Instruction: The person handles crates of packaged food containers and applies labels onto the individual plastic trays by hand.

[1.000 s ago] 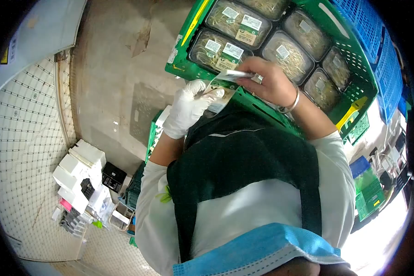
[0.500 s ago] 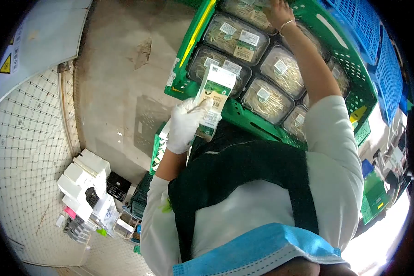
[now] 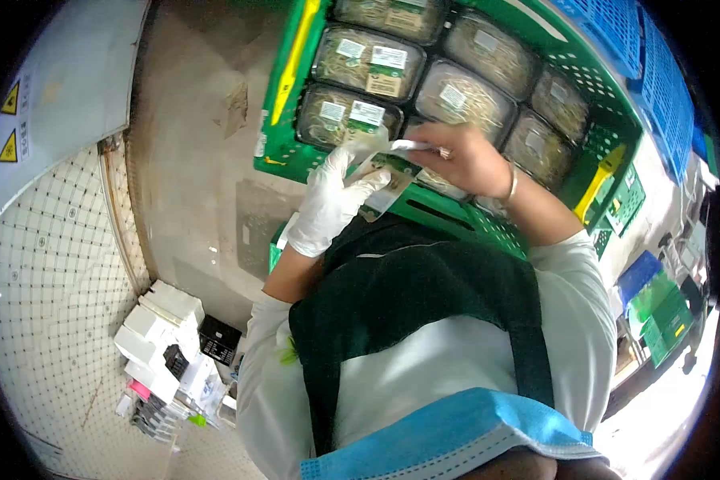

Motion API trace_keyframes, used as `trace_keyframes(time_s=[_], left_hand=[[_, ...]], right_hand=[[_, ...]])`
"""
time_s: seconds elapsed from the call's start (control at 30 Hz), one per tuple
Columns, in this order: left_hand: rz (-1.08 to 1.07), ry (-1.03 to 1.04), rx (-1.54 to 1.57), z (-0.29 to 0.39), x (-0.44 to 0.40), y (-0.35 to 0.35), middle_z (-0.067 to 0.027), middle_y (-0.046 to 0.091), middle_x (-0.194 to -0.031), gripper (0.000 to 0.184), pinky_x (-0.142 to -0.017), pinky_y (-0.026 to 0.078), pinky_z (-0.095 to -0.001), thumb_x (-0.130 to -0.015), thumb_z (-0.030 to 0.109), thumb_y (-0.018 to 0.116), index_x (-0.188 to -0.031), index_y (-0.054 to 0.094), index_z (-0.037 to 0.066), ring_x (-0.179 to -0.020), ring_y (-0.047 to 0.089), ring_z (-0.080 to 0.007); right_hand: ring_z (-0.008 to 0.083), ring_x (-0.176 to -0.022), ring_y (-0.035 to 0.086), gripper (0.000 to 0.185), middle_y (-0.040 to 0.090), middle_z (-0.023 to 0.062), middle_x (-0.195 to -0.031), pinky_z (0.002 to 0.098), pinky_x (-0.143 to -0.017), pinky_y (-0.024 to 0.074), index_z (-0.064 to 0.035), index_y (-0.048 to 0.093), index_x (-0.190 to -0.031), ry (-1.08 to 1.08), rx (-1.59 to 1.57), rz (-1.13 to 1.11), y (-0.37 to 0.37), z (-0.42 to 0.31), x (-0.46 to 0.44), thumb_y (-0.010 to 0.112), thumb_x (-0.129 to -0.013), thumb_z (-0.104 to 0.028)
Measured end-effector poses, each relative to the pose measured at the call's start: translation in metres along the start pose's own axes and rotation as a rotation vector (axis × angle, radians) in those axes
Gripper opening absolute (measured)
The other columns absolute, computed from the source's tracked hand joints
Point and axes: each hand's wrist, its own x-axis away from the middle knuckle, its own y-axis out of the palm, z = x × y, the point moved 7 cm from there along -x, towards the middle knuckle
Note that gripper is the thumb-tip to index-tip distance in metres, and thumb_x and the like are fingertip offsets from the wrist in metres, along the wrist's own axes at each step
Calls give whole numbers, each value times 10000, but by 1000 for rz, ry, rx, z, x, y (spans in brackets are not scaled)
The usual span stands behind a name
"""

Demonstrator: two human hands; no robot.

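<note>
My left hand (image 3: 332, 196), in a white glove, is closed around a stack of green, white and tan printed labels (image 3: 388, 188) over the near edge of the green crate (image 3: 276, 156). My bare right hand (image 3: 468, 160), with a bracelet at the wrist, pinches the upper end of a label (image 3: 416, 146) at the stack; whether it is separate from the stack is hard to see. Beneath and beyond the hands sit black trays of sprouts under clear film. A labelled tray (image 3: 352, 116) lies just beyond my left hand, while another tray (image 3: 466, 94) carries only a small white sticker.
Yellow handles (image 3: 296, 60) show on the crate's sides. Blue crates (image 3: 664, 96) stand along the far right. White boxes (image 3: 160, 336) and a black crate (image 3: 218, 340) are at the lower left. A dark green apron (image 3: 424, 280) covers my front.
My right hand has come back from the far trays to the label stack and now pinches a label. My left hand still holds the stack. The crate appears shifted left in view.
</note>
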Motion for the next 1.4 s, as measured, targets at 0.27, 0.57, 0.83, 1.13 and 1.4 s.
trace_keyframes(time_s=[0.27, 0.57, 0.83, 1.13, 1.4], left_hand=[[-137, -249, 121, -39, 2, 49, -27, 583, -726, 137, -564, 415, -191, -744, 107, 633, -798, 566, 1, -633, 489, -43], [18, -332, 183, -43, 27, 48, -24, 579, -748, 121, -561, 408, -173, -802, 100, 552, -864, 561, -3, -645, 519, -49], [-222, -108, 96, -40, 37, 67, -52, 569, -956, 311, -715, 438, -222, -814, 20, 489, -1122, 449, 0, -805, 545, -99], [36, -48, -39, -23, 42, 61, 36, 465, -579, 214, -480, 329, -202, -780, 178, 618, -651, 525, 34, -554, 372, -33], [-89, -305, 333, -62, 53, 44, -43, 590, -689, 98, -483, 431, -198, -804, 107, 563, -777, 544, 15, -550, 541, -71]], right_hand=[[210, -661, 606, 118, 620, 99, -754, 301, -588, 482, -64, 613, -796, 299, 416, 396, -120, 68, 39, 616, -728, -162], [350, -949, 477, 499, 510, 170, -1024, 433, -802, 409, -45, 450, -1101, 347, 1201, 410, -136, 216, 43, 522, -760, -402], [261, -744, 560, 278, 563, 128, -811, 337, -659, 455, -44, 518, -926, -22, 18, 136, -38, 13, 71, 639, -699, -150], [254, -612, 583, 217, 587, 112, -678, 331, -542, 465, -89, 552, -923, 28, 152, 188, -7, 2, 91, 591, -711, -106], [295, -939, 493, 425, 503, 152, -978, 364, -782, 435, -21, 418, -1051, 370, 953, 246, -61, 181, 77, 577, -751, -276]])
